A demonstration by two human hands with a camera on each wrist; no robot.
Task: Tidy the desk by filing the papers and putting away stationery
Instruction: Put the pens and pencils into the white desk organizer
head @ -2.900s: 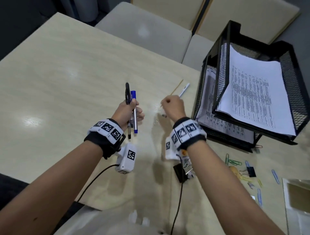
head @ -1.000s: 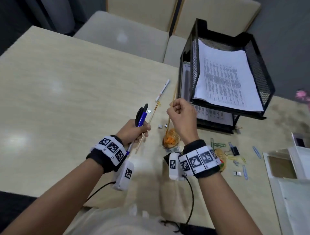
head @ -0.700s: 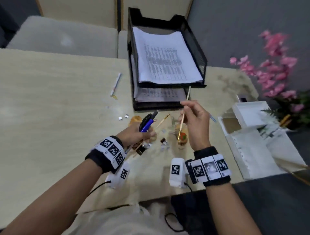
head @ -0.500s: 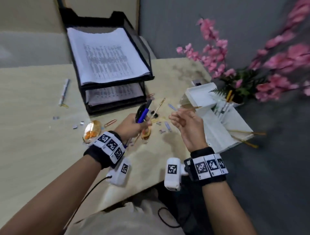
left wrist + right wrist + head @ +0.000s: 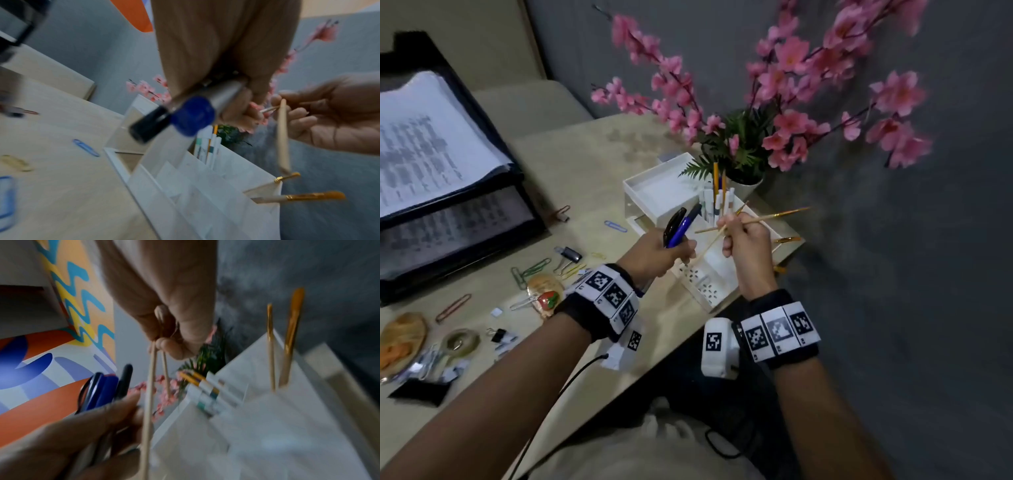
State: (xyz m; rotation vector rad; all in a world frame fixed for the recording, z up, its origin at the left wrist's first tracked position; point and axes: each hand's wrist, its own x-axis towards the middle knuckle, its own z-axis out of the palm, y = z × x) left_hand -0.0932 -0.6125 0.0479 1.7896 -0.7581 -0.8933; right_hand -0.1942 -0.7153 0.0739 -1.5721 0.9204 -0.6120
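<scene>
No brand or label can be read anywhere: the printed lines on the papers in the black mesh tray, well to the left of the left hand, are too blurred to make out, and the wristbands carry only black-and-white square codes. The left hand is curled around a bundle of pens, blue and black. Just beside it, the right hand pinches two thin wooden brushes between thumb and fingertips, above the white desk organiser. The left wrist view alone shows two more gold-ferruled brushes already leaning out of the organiser's far compartment, below the right hand. The right wrist view shows a colourful wavy wall pattern hidden from the head camera. Paper clips lie scattered left of the left wrist.
</scene>
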